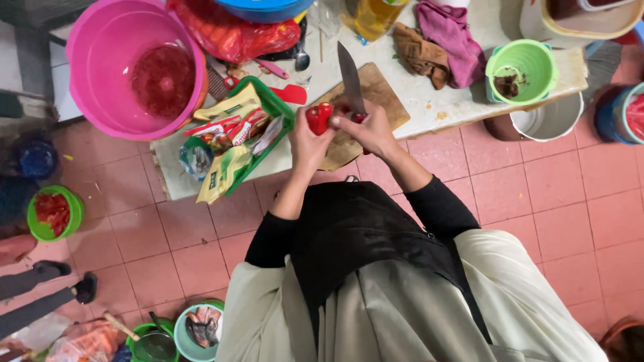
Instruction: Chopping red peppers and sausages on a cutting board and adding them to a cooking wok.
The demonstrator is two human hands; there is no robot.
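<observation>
Fingers of the left hand (310,137) are curled snug around one red pepper (319,117), held up just above the near-left edge of the wooden cutting board (376,94). The pepper's long axis runs pretty much straight away from the person, tip pointing far. The right hand (367,131) is wrapped tight on the handle of a single big knife (349,80), touching the pepper's right side; the blade stands up with its point aimed at the far side of the counter, tilted a bit left.

Just left of the board sits one green tray (272,100) piled with yellow seasoning packets (225,171). Further left, one big pink basin (100,60) with red chopped stuff in it. Off to the right, one small green bowl (530,60), and two crumpled rags (436,43) on the far side between it and the board.
</observation>
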